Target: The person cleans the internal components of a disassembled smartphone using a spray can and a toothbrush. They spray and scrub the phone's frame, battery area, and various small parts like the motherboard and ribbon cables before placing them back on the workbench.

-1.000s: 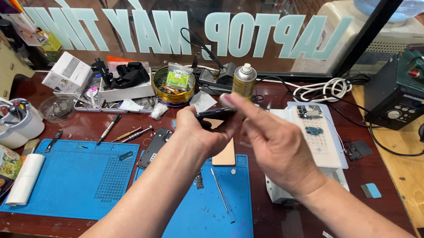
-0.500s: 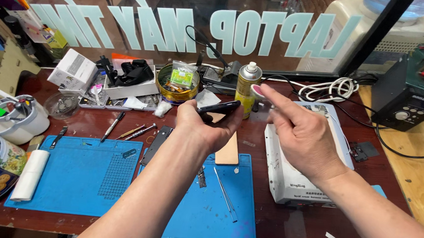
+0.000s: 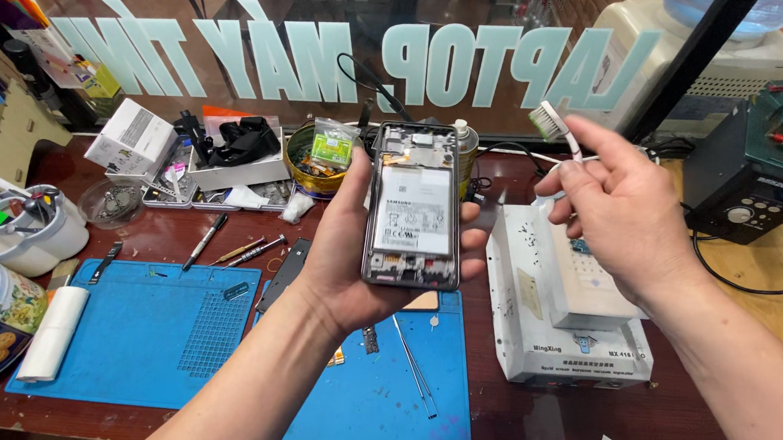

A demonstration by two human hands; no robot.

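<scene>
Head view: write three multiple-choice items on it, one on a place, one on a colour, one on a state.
1. Where is the toothbrush?
A. In the right hand, raised beside the phone
B. Lying on the blue mat
C. In the white cup

2. What colour are the two work mats on the table?
A. Red
B. Blue
C. Grey

3. In what state is the phone in the left hand?
A. Sealed, screen lit
B. Wrapped in film
C. Back cover off, battery and boards showing

Answers:
1 A: the right fingers pinch the brush handle, bristles up.
2 B: both mats under the arms are blue.
3 C: the white battery and the circuit boards are bare within the frame.
</scene>
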